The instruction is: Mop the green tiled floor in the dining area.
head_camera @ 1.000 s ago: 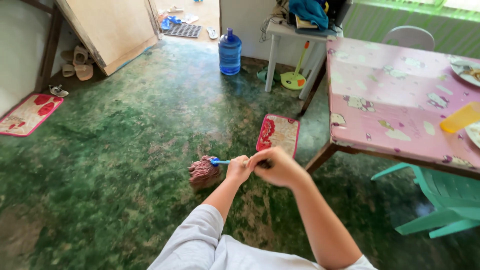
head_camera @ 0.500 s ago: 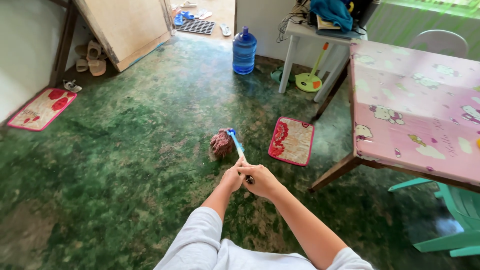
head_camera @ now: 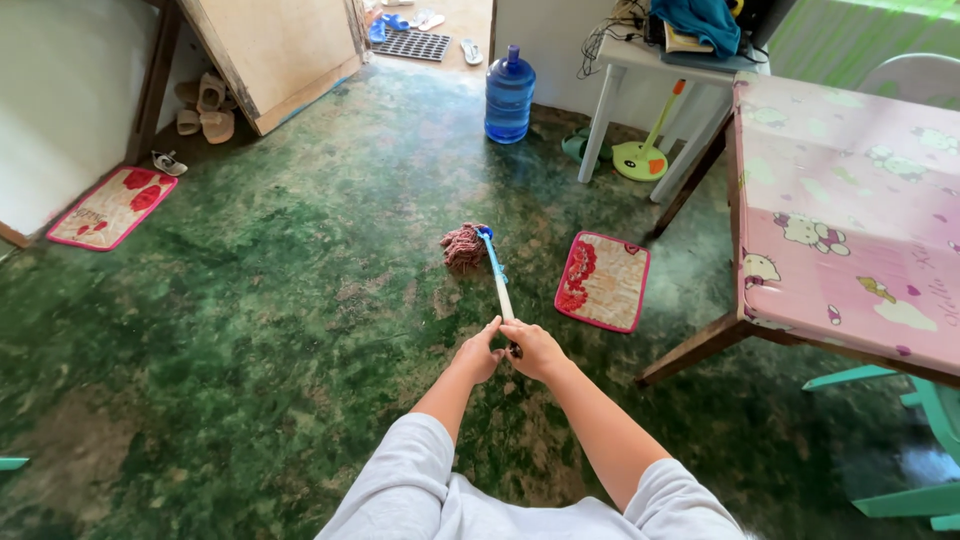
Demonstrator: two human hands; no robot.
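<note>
- Head view: both hands grip the mop handle (head_camera: 497,283) at lower centre, left hand (head_camera: 483,352) and right hand (head_camera: 533,347) clamped side by side on its end.
- The mop head (head_camera: 463,245) rests on the green floor (head_camera: 250,300) mid-frame, just left of the red-patterned mat (head_camera: 603,281).
- Progress: hard to judge; the floor shows dull brownish patches at lower left, no clear wet trail.
- Against a second ago: the mop head sat close by the hands, now it reaches well out toward the blue water jug (head_camera: 509,96); the pink desk (head_camera: 850,220) has slid right.
</note>
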